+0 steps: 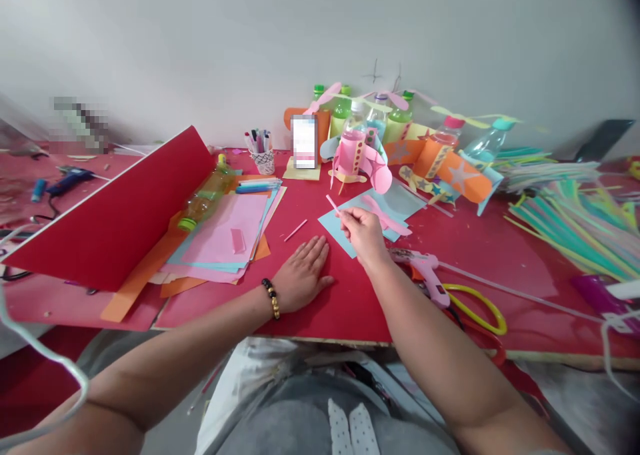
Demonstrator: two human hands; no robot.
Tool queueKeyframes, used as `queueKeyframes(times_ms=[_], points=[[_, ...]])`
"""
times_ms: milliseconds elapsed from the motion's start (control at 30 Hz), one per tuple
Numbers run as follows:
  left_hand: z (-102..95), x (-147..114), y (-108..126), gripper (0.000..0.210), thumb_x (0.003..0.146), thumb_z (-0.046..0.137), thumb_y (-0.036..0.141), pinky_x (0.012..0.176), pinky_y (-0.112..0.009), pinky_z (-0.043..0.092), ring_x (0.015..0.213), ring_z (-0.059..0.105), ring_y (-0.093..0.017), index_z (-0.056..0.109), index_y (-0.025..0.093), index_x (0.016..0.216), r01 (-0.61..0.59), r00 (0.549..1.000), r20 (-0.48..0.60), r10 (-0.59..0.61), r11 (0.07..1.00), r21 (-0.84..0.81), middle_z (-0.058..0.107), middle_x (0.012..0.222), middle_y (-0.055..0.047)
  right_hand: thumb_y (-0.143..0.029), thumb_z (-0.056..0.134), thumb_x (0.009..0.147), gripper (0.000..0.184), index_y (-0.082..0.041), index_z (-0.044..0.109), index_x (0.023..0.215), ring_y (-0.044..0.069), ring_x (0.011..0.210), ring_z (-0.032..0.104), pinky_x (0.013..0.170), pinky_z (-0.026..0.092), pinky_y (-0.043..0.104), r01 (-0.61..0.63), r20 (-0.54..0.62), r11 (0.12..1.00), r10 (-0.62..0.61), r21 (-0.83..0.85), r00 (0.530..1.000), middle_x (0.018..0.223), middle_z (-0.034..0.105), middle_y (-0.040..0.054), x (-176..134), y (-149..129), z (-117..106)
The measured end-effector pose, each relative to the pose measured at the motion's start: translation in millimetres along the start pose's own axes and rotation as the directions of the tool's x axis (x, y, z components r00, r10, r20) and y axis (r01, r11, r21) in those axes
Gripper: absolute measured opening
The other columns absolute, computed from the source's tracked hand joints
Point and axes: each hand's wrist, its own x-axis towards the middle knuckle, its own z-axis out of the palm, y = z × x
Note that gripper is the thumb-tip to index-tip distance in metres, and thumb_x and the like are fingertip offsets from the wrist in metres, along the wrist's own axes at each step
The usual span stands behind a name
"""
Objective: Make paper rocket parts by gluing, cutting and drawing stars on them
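My left hand [300, 275] lies flat on the red table, fingers stretched out and holding nothing. Just beyond its fingertips is a short pink stick [296, 230], apart from the hand. My right hand [363, 233] pinches one end of another thin pink stick [333, 204], whose free end points up and to the left. Light blue paper [340, 235] lies beneath and behind that hand. A pink paper propeller shape [395, 224] rests on the paper to the right, partly hidden by my right hand. Below it lies a pink glue gun [425, 271].
Decorated bottles [353, 145] with paper propellers stand along the wall, near a phone [305, 141] and a pen cup [263, 158]. Coloured paper sheets [225, 225] and a tilted red board [130, 221] are at left. Yellow-handled scissors [493, 311] and plastic strips [575, 225] lie right.
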Motion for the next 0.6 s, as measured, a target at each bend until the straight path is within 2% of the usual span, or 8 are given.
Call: queueKeyframes(times_ms=[133,200,267,333,433,500,600], points=[[-4.5,-18.7,21.4,0.066,0.097,0.039,0.048,0.12,-0.041,0.021,0.147,0.017,-0.026,0.026,0.011,0.151,-0.172,0.983,0.046,0.175,0.983,-0.055,0.02,0.158,-0.013,-0.041,0.059,0.08,0.025,-0.017,0.065,0.074,0.008,0.047,0.039,0.044,0.03,0.023,0.017,0.001,1.0,-0.017,-0.004,1.0,0.058,0.049,-0.0033,0.0,-0.1,-0.1],[-6.6,-27.0,21.7,0.064,0.098,0.037,0.047,0.119,-0.039,0.022,0.147,0.018,-0.024,0.026,0.013,0.151,-0.195,0.978,0.057,0.2,0.978,-0.073,0.022,0.158,-0.012,-0.04,0.059,0.08,0.025,-0.017,0.065,0.075,0.008,0.047,0.038,0.045,0.03,0.023,0.025,0.002,1.0,-0.025,-0.008,1.0,0.058,0.049,-0.0033,0.0,0.2,-0.3],[-6.0,-29.3,15.4,0.061,0.099,0.035,0.046,0.119,-0.04,0.024,0.146,0.021,-0.023,0.026,0.015,0.151,-0.132,0.99,0.04,0.134,0.99,-0.06,0.024,0.157,-0.011,-0.04,0.058,0.08,0.025,-0.017,0.065,0.076,0.008,0.047,0.038,0.045,0.03,0.023,0.024,0.003,1.0,-0.024,-0.016,1.0,0.058,0.05,-0.0033,0.2,0.7,-0.6],[-2.6,-26.5,9.7,0.062,0.099,0.035,0.047,0.118,-0.043,0.025,0.146,0.023,-0.025,0.027,0.014,0.151,-0.003,1.0,-0.014,0.003,1.0,-0.026,0.025,0.157,-0.013,-0.04,0.059,0.08,0.025,-0.017,0.065,0.075,0.008,0.047,0.039,0.045,0.03,0.023,0.02,0.006,0.999,-0.02,-0.029,1.0,0.058,0.05,-0.0032,0.7,1.3,-0.8],[4.1,-21.5,17.6,0.066,0.097,0.037,0.049,0.119,-0.046,0.024,0.146,0.02,-0.028,0.028,0.01,0.15,0.094,0.993,-0.074,-0.094,0.996,0.001,0.023,0.157,-0.017,-0.039,0.059,0.079,0.024,-0.017,0.065,0.073,0.009,0.049,0.041,0.047,0.032,0.023,0.024,0.01,0.999,-0.023,-0.043,1.0,0.058,0.051,-0.003,1.3,1.8,-0.4],[5.2,-23.3,35.3,0.067,0.097,0.04,0.048,0.12,-0.045,0.021,0.147,0.018,-0.028,0.027,0.009,0.15,0.01,0.999,-0.049,-0.011,1.0,-0.023,0.022,0.157,-0.017,-0.039,0.059,0.079,0.023,-0.017,0.066,0.073,0.009,0.05,0.042,0.048,0.033,0.023,0.029,0.011,0.998,-0.028,-0.048,1.0,0.058,0.051,-0.003,1.4,2.0,0.0],[-1.2,-34.2,62.3,0.07,0.096,0.04,0.051,0.12,-0.043,0.02,0.147,0.017,-0.027,0.027,0.01,0.151,-0.234,0.97,0.034,0.241,0.961,-0.15,0.021,0.158,-0.015,-0.038,0.059,0.079,0.023,-0.017,0.067,0.074,0.009,0.05,0.042,0.049,0.033,0.023,0.034,0.009,0.998,-0.033,-0.051,0.999,0.058,0.052,-0.003,1.9,2.4,-0.6]])
